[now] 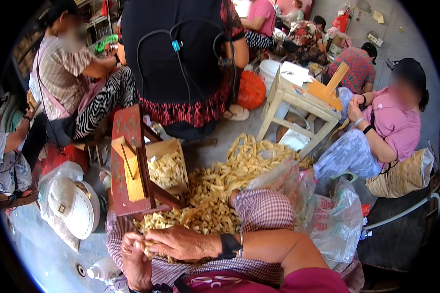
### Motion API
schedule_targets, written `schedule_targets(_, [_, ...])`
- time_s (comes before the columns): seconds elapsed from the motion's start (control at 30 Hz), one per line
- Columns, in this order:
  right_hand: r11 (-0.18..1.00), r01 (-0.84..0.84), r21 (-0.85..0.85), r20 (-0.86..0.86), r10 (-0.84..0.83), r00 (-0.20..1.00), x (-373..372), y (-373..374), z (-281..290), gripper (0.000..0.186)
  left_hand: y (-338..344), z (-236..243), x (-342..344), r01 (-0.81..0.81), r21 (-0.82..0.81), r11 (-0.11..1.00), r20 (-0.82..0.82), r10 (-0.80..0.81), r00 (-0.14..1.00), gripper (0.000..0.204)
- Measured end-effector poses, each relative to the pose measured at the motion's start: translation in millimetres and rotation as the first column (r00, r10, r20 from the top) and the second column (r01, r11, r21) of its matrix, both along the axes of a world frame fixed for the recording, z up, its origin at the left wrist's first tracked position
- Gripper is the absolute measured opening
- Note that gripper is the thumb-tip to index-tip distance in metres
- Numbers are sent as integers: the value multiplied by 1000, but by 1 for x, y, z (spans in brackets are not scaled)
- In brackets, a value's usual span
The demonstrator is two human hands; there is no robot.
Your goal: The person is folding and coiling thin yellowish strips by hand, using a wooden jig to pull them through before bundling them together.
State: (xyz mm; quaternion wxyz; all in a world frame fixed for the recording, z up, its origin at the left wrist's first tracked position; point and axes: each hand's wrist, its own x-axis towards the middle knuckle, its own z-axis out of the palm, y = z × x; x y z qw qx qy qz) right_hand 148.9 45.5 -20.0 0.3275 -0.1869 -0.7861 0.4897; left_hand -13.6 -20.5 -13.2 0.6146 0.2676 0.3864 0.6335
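Over my lap, my left hand (136, 260) and my right hand (185, 242) meet with fingers closed. Both pinch a small piece of tan strip (148, 250), mostly hidden by the fingers. The right forearm comes across from the right, with a black band at its wrist. Just beyond the hands lies a heap of short, folded tan pieces (210, 222). It runs on across the floor into longer looped tan strips (249, 152); their exact material I cannot tell.
A red bench (120, 199) ahead-left carries a wooden block (135, 183) with a thin rod. Beside it stands a cardboard box (183, 166) of tan pieces. Plastic bags (335, 219) lie right, a white stool (275, 93) stands beyond, a bottle (102, 269) lower left. Several people sit around.
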Motion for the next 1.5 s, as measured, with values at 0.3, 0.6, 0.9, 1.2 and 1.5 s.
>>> schedule_targets(0.3, [985, -87, -149, -49, 80, 996, 5, 7, -6, 33, -6, 10, 13, 77, 209, 975, -645, 78, 760, 41])
schedule_targets(0.6, [905, -56, -422, -150, -8, 989, 12, 6, 21, 37, 2, 7, 20, 142, 94, 985, -357, -100, 929, 55])
schedule_targets(0.9, [982, 93, -163, -64, -104, 992, 27, 21, 3, 54, 6, 4, 1, 177, -76, 981, 181, -160, 970, 43])
schedule_targets(1.2, [965, 221, -142, 34, -218, 975, 42, 29, 0, 32, 7, 14, -15, 191, -30, 981, 222, -180, 958, 40])
schedule_targets(1.5, [811, 17, -585, 202, 125, 971, 34, 20, 3, 24, 11, -10, -8, 66, -111, 992, 104, -55, 993, 45])
